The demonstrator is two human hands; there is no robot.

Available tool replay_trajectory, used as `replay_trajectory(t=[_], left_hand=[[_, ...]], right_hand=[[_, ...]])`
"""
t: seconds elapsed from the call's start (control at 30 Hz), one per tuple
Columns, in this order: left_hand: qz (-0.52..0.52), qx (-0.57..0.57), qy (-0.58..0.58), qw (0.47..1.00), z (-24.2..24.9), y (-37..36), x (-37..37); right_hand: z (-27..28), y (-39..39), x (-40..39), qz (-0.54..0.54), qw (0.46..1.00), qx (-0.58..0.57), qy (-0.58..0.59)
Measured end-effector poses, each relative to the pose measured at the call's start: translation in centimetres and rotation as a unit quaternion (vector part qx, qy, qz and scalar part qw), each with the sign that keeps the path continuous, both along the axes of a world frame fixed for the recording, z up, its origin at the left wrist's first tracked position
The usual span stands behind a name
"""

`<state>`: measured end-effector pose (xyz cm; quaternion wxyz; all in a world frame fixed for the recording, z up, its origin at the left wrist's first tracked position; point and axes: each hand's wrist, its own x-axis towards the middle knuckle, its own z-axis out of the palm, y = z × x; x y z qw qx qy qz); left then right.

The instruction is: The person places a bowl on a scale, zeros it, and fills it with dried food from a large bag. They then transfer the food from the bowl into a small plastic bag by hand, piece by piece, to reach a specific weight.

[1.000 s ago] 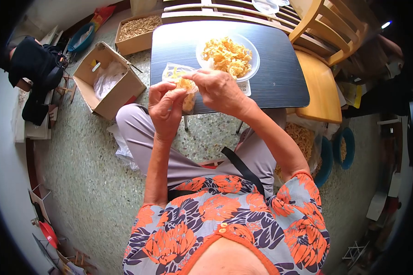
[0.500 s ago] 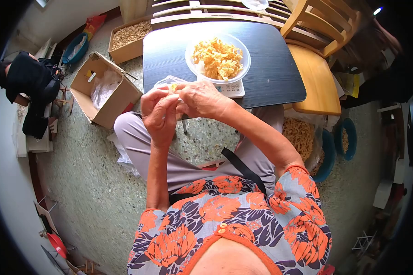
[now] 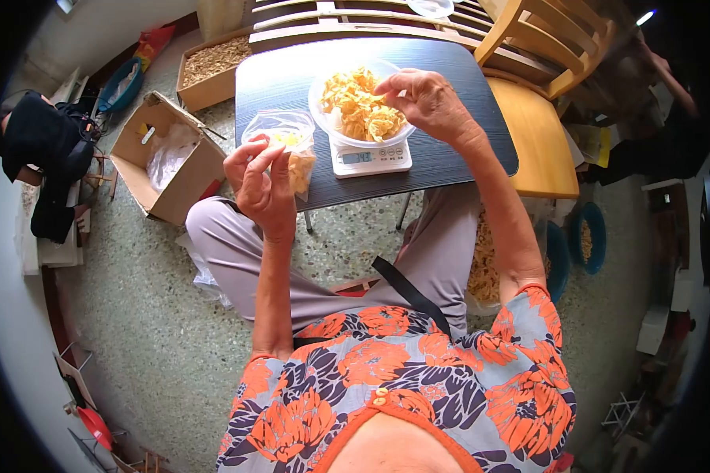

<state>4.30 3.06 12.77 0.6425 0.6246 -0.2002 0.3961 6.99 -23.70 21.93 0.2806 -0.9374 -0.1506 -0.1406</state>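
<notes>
A round clear plastic bowl (image 3: 317, 117) holds a heap of curled yellow dried pieces (image 3: 361, 102). It rests on a white digital kitchen scale (image 3: 386, 162) with a lit display. My right hand (image 3: 432, 106) is over the bowl's right side, fingertips pinched on a dried piece at the edge of the heap. To the left of the scale stands a clear plastic bag (image 3: 301, 169) with yellow pieces inside. My left hand (image 3: 262, 185) is raised in front of this bag, thumb and fingers bent together; what lies between them is hidden or too small to name.
Both bowl and bag are on a dark table (image 3: 457, 134). A cardboard box (image 3: 170, 177) with plastic inside stands on the floor at left, a tray of brown pieces (image 3: 213, 61) behind it. A wooden chair (image 3: 528, 126) and blue basins (image 3: 590, 236) are at right. A person in black (image 3: 43, 150) is at far left.
My hands were together in front of the scale, fingers on a small yellow piece. Now they are apart: the right has moved up and right to the bowl, the left stays near the bag.
</notes>
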Motion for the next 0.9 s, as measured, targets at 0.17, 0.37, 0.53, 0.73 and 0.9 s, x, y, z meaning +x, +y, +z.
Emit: replay_trajectory(t=[0.17, 0.37, 0.53, 0.73, 0.9], left_hand=[[0.011, 0.049, 0.032, 0.998, -0.7, 0.5, -0.8], [0.016, 0.084, 0.045, 0.995, 0.2, 0.8, -1.5], [0.02, 0.091, 0.054, 0.994, 0.2, 1.1, -2.1], [0.038, 0.149, 0.06, 0.986, 1.0, 1.1, -2.5], [0.053, 0.187, 0.087, 0.977, 2.0, 0.9, -3.0]], right_hand=[[0.4, 0.1, -1.2, 0.045, 0.991, -0.116, 0.039], [-1.0, 0.6, -0.3, 0.064, 0.991, -0.117, -0.005], [-1.7, 0.3, -0.6, 0.079, 0.991, -0.082, -0.068], [-1.4, -0.2, -0.2, 0.032, 0.988, 0.15, -0.009], [-1.7, -1.1, 1.1, -0.037, 0.801, 0.552, 0.229]])
